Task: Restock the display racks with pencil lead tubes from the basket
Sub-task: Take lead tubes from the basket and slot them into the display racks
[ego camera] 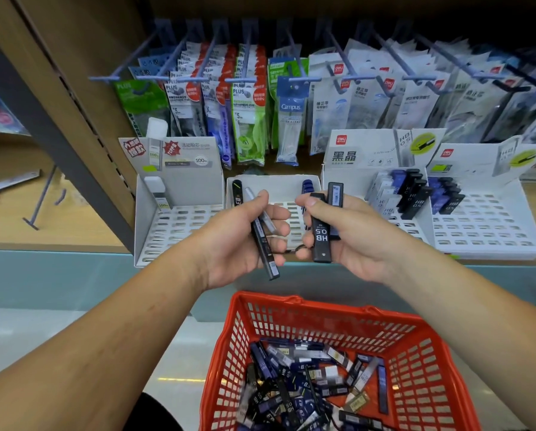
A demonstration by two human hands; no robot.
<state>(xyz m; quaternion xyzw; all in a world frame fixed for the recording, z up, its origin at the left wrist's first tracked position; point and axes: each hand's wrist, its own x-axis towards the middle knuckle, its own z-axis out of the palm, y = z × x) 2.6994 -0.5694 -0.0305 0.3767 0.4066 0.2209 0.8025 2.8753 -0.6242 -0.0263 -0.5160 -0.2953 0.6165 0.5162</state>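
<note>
1. Honestly, nowhere near done: loads of pencil lead tubes [307, 384] heaped in the red basket [291, 309] below the shelf.
2. Gripping two slim tubes [265, 244] in the left hand [248, 234], and a black HB 0.5 tube [321, 237] plus another behind it in the right hand [347, 234].
3. Mostly bare slots across the display racks [484, 225]: one tube far left, a few in the middle, small clusters on the right.
4. Probably matching types before slotting in.

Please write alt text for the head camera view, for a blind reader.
The left hand grips two slim lead tubes, the right hand two dark tubes, above a red basket of tubes. White display racks stand on the shelf behind.
</note>
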